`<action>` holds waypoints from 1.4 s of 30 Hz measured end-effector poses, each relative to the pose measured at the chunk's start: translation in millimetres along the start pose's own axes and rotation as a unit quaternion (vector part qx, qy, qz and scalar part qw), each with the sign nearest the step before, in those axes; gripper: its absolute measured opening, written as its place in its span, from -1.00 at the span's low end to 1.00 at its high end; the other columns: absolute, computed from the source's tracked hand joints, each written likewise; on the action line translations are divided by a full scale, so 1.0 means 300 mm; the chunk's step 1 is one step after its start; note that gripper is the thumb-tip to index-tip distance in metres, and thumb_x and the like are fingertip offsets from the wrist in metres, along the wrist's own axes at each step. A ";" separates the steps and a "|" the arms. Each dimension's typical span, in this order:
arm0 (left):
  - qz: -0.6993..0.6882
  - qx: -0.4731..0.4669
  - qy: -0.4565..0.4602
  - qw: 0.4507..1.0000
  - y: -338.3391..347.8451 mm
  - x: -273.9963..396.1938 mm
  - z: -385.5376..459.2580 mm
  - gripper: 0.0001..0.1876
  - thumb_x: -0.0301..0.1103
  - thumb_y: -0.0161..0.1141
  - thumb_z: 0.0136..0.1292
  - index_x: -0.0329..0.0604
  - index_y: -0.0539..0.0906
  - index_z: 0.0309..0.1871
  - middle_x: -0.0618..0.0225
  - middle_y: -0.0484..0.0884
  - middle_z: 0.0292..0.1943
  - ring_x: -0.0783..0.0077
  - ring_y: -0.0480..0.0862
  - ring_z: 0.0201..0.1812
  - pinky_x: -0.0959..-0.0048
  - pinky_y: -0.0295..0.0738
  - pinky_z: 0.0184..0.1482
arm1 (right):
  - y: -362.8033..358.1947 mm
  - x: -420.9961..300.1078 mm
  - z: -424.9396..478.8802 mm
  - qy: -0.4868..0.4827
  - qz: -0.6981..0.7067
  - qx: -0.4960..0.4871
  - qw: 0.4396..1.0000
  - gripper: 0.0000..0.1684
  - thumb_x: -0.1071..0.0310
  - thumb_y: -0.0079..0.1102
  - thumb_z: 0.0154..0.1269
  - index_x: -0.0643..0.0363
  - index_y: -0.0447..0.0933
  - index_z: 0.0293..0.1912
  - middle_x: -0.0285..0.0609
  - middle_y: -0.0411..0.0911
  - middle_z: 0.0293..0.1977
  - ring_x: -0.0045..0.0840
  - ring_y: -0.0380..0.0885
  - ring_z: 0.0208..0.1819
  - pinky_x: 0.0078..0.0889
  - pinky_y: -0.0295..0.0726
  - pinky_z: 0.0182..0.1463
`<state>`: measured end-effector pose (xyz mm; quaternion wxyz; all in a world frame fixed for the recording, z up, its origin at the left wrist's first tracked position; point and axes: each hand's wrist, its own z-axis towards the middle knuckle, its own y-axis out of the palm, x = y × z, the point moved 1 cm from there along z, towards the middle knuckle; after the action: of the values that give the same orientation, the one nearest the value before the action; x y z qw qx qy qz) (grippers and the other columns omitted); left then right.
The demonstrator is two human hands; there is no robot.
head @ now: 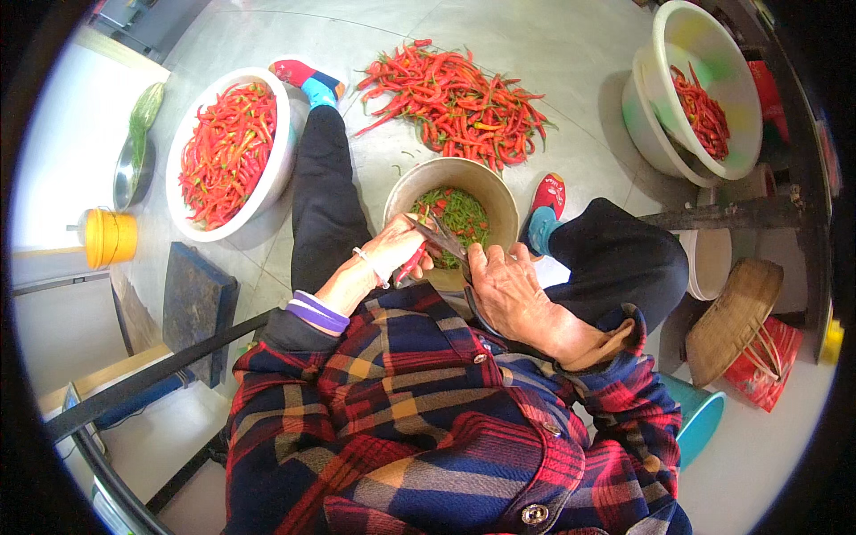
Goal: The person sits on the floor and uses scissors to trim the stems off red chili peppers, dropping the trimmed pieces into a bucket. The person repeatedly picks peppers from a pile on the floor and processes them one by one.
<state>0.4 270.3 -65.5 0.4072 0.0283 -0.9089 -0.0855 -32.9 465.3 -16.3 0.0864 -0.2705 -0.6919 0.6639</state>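
My left hand [399,244] grips a red chili pepper [410,263] over the near rim of a pale bucket [505,200]. In my right hand [508,291] is a pair of scissors [443,235], its metal blades pointing left, up against the fingers of my left hand. Green chili stems and bits of red [455,210] lie inside the bucket, which stands between my legs. Just beyond it, a heap of red chilies [461,100] with green stems spreads over the floor. To the left, a white basin [175,194] holds many more red chilies [231,150].
At the far right, nested pale basins [659,53] hold some red chilies [699,110]. A yellow bucket [110,237], a metal bowl [126,177] and a dark flat platform [197,301] stand left. A woven basket [732,321], a red bag [769,374] and a teal bucket [702,418] sit right.
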 end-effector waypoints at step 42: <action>-0.059 -0.017 0.021 0.998 0.042 -0.005 0.001 -0.79 -0.27 0.07 0.28 -0.21 0.48 -0.15 0.44 0.52 -0.41 0.62 0.56 -0.48 0.67 0.45 -0.54 | 0.070 0.039 0.007 0.012 0.195 -0.058 0.979 -0.78 0.34 -0.02 0.20 0.35 0.30 -0.33 0.09 0.43 -0.63 -0.07 0.51 -0.54 -0.16 0.45 -0.51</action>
<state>1.3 282.9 -64.6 0.4205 0.0766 -0.8954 -0.1247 -38.2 468.7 -39.5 -0.0517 -0.4125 -0.6621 0.6235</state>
